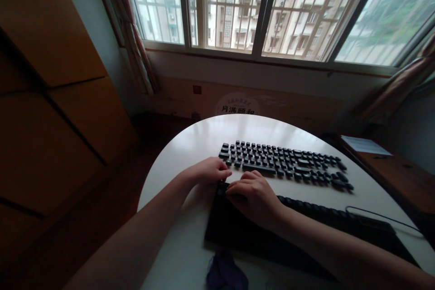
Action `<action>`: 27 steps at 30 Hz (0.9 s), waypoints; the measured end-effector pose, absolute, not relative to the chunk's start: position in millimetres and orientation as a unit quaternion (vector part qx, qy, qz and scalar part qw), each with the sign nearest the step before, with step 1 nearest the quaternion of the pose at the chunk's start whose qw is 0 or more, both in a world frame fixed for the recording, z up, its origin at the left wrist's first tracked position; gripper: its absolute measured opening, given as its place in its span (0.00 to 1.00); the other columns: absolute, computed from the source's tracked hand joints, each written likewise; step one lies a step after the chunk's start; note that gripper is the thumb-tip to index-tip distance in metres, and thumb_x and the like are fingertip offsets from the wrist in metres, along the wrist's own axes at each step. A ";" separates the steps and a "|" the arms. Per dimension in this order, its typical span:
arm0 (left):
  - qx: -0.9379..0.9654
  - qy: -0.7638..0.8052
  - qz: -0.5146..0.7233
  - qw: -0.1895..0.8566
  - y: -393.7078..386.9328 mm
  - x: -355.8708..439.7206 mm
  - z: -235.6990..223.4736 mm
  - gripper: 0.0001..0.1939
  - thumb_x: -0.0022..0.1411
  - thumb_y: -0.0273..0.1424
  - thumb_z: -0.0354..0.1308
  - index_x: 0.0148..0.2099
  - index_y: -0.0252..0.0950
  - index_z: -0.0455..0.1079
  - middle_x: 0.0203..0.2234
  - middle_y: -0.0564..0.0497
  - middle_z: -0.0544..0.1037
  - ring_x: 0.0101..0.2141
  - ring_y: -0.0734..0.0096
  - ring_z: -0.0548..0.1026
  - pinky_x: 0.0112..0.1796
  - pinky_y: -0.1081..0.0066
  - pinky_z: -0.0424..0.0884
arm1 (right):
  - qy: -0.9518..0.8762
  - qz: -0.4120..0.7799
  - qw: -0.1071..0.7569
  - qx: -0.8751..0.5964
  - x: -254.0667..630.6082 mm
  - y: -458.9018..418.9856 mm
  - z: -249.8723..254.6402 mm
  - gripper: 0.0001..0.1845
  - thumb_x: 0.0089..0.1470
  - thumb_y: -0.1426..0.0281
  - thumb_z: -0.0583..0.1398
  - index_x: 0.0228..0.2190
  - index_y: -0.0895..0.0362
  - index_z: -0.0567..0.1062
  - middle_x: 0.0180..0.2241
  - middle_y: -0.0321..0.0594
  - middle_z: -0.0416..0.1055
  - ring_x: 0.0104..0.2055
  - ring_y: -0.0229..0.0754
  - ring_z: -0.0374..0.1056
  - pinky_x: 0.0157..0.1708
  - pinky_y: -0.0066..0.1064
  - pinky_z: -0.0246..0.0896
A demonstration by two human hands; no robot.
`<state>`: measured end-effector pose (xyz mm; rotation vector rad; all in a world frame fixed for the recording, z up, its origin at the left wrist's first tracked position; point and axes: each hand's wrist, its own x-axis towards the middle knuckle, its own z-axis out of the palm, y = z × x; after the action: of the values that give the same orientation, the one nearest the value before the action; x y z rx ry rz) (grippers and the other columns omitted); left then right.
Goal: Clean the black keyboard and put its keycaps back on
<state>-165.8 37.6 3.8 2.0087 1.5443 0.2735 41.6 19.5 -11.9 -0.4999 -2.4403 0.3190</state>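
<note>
A black keyboard (238, 231) lies on the white round table, partly hidden under my right forearm. Loose black keycaps (272, 158) are set out in rows beyond it. My right hand (253, 195) is over the keyboard's far left corner, its fingers bent and pressed together; whatever they grip is hidden. Beside that corner, my left hand (212, 170) has its fingers curled, close to the left end of the keycap rows. Something small and dark shows by its fingertips, too unclear to name.
A crumpled purple cloth (226, 274) lies at the table's near side. From the keyboard a black cable (384, 219) runs off to the right. The white table (183, 154) has a curved edge. A wooden cabinet (68, 99) stands left, and a brown surface with paper (367, 145) is at right.
</note>
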 end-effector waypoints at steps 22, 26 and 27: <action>0.765 0.535 0.091 0.346 37.5 -180.6 3.7 0.19 0.59 0.44 0.54 0.34 0.33 0.75 0.19 0.55 0.69 0.22 0.73 0.64 0.26 0.74 0.59 | -0.939 0.090 0.254 -0.213 47.0 15.2 -6.5 0.09 0.60 0.63 0.60 0.36 0.45 0.82 0.64 0.35 0.60 0.67 0.55 0.50 0.63 0.58 0.39; 0.757 0.542 0.086 0.354 35.3 -178.8 7.0 0.19 0.58 0.45 0.54 0.32 0.33 0.74 0.18 0.55 0.68 0.21 0.74 0.64 0.26 0.74 0.60 | -0.942 0.098 0.239 -0.213 47.6 15.4 -6.2 0.12 0.61 0.62 0.59 0.32 0.48 0.82 0.63 0.35 0.61 0.67 0.55 0.49 0.64 0.59 0.39; 0.755 0.546 0.085 0.354 34.2 -178.0 8.2 0.19 0.58 0.44 0.54 0.32 0.33 0.74 0.18 0.55 0.68 0.21 0.74 0.64 0.25 0.74 0.60 | -0.942 0.101 0.237 -0.214 47.5 15.3 -5.6 0.12 0.61 0.61 0.58 0.32 0.48 0.81 0.63 0.36 0.62 0.67 0.56 0.49 0.63 0.59 0.40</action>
<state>-178.0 34.2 8.2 1.9525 1.4107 0.2203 47.5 15.3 -5.6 -0.5872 -2.5822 0.2758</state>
